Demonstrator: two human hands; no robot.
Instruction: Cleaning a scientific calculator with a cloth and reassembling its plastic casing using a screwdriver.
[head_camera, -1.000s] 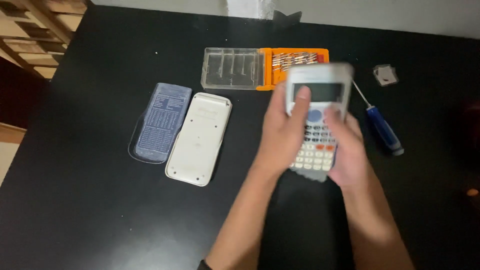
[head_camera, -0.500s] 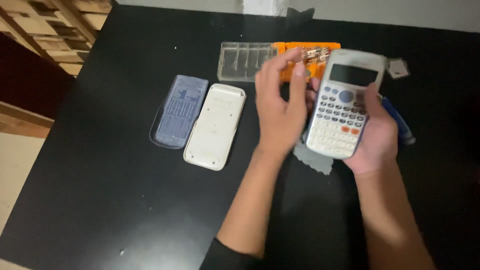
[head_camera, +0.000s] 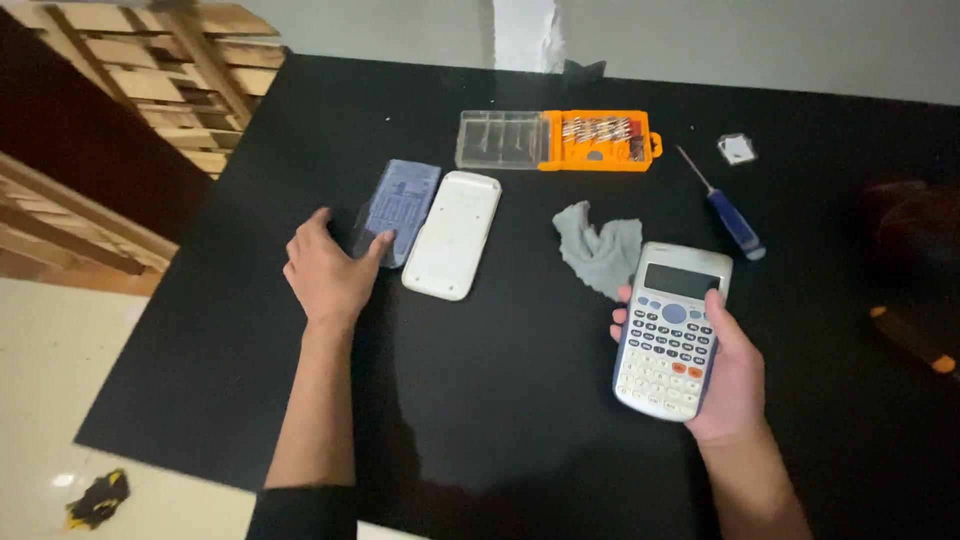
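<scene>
A person's right hand (head_camera: 735, 375) cradles a light, rigid grey-and-white plastic calculator (head_camera: 672, 328) by its edges, fingers wrapped round it, at the black table's (head_camera: 520, 420) near right, while the left hand (head_camera: 328, 270), fingers spread, touches a thin translucent blue-grey slide cover (head_camera: 400, 208), likely slippery.

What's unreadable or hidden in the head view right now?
- Calculator: right edge and back hidden by the right hand gripping it.
- Blue sleeve: near end covered by the left hand; its print is too small.
- Bits in the orange case: too small to sort.
- Small pale item near the screwdriver: too small to identify.
- Dark shape at the right edge: blurred and cut off.
</scene>
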